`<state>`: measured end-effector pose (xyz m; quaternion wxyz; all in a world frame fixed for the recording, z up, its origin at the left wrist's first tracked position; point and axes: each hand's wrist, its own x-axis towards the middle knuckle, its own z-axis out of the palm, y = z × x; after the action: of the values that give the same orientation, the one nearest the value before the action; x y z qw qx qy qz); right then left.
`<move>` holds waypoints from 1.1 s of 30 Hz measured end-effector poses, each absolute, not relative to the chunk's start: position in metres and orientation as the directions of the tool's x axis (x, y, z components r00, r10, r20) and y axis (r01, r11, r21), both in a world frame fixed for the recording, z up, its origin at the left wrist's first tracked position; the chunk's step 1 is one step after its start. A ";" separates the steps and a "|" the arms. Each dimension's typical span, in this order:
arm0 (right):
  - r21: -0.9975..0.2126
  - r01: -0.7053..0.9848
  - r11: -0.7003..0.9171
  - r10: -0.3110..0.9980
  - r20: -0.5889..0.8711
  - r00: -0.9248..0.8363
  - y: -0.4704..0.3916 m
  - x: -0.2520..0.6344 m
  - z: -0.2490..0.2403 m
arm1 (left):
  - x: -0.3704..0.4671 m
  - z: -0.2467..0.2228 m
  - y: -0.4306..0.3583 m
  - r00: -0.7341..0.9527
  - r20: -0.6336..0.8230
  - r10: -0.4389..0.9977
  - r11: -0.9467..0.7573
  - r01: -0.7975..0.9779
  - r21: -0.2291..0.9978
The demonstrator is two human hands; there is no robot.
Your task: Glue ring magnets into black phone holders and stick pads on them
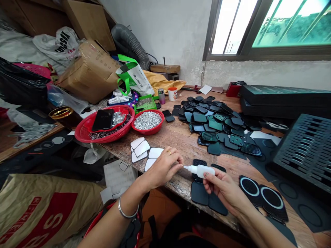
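A small white squeeze bottle (pixel 205 171) with a thin nozzle lies sideways in my right hand (pixel 218 184), thumb on top and fingers curled beneath. My left hand (pixel 165 165), with a ring and a bracelet, is closed, thumb and index finger pinched at the nozzle's tip. Whatever lies between those fingertips is hidden. Under the bottle, flat black hinged cases (pixel 199 193) lie spread at the table's front edge. White rounded-square pieces (pixel 155 152) with dark borders rest beside my left hand. To the right, an opened black case (pixel 261 194) shows two pale rings.
A heap of black cases (pixel 207 119) covers the table's middle. Red baskets stand at left, one (pixel 148 122) full of small metal parts, the other (pixel 80 132) bearing a phone (pixel 102 119). A mug (pixel 172 93) stands behind. A black slotted crate (pixel 305 151) occupies the right.
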<state>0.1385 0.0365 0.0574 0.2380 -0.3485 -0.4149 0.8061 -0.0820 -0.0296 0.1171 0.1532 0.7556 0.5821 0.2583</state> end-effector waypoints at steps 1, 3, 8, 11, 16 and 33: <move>-0.817 -0.107 -0.567 0.662 -0.374 -0.649 0.036 0.138 0.056 | -0.082 0.117 -0.031 0.188 0.204 0.961 -0.271 0.796 0.542; -0.775 -0.135 -0.617 0.645 -0.400 -0.652 0.037 0.138 0.054 | -0.084 0.116 -0.032 0.170 0.210 0.963 -0.262 0.782 0.565; -0.718 -0.178 -0.673 0.653 -0.463 -0.599 0.045 0.145 0.053 | -0.111 0.106 -0.035 -0.028 0.312 0.950 -0.181 0.764 0.619; -0.752 -0.161 -0.640 0.685 -0.463 -0.563 0.050 0.151 0.055 | -0.138 0.092 -0.040 -0.173 0.348 0.921 -0.019 0.874 0.485; -0.847 -0.089 -0.524 0.748 -0.407 -0.525 0.051 0.152 0.057 | -0.155 0.062 -0.057 -0.162 0.331 0.930 0.106 0.978 0.180; -0.888 -0.036 -0.458 0.765 -0.373 -0.525 0.054 0.156 0.056 | -0.150 0.014 -0.076 -0.223 0.338 0.914 0.101 0.933 0.344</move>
<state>0.1565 0.0540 0.0564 0.2671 -0.4079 -0.4469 0.7500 -0.1498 -0.0759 0.0140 -0.0195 0.6228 0.7416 0.2485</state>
